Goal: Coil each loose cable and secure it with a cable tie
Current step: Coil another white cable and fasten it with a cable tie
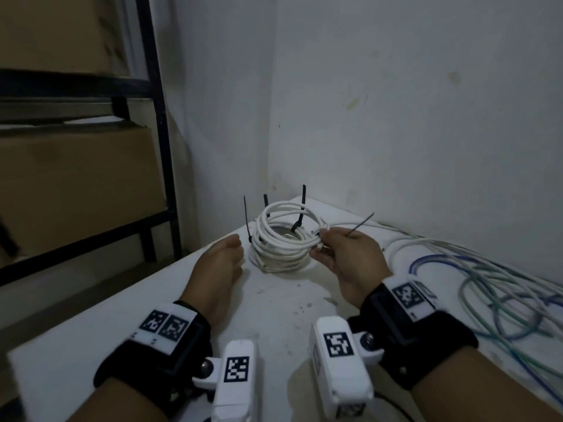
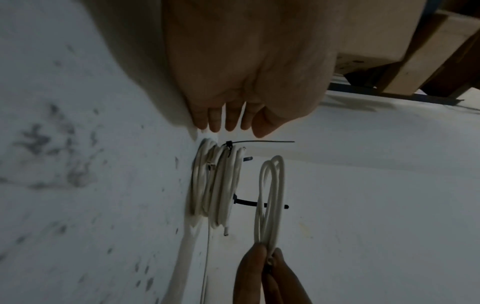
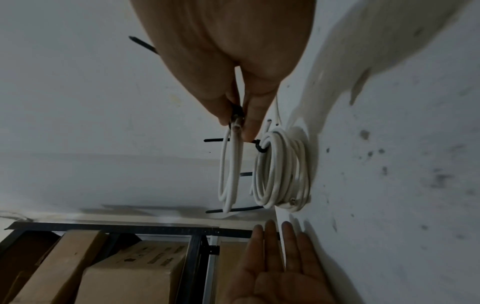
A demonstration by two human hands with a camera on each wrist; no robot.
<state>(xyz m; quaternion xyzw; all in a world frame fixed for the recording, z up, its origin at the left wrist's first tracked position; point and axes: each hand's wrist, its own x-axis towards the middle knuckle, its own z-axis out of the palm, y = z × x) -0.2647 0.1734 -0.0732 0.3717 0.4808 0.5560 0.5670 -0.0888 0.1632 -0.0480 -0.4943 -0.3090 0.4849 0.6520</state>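
Pinching a small white cable coil [image 3: 230,168] with its black cable tie [image 3: 237,112], the right hand [image 1: 347,257] holds it above the stacked tied coils [image 1: 281,245] on the white worktop [image 1: 274,306]. Beside the stack, the left hand [image 1: 221,263] hangs with fingers straight, its grip apart and holding nothing.

Your left hand [image 1: 221,263] hovers open, fingers [image 2: 231,121] straight and close together, while your right hand [image 1: 344,254] is raised, thumb and fingers [image 3: 255,115] pinched tight, both forearms reaching forward.
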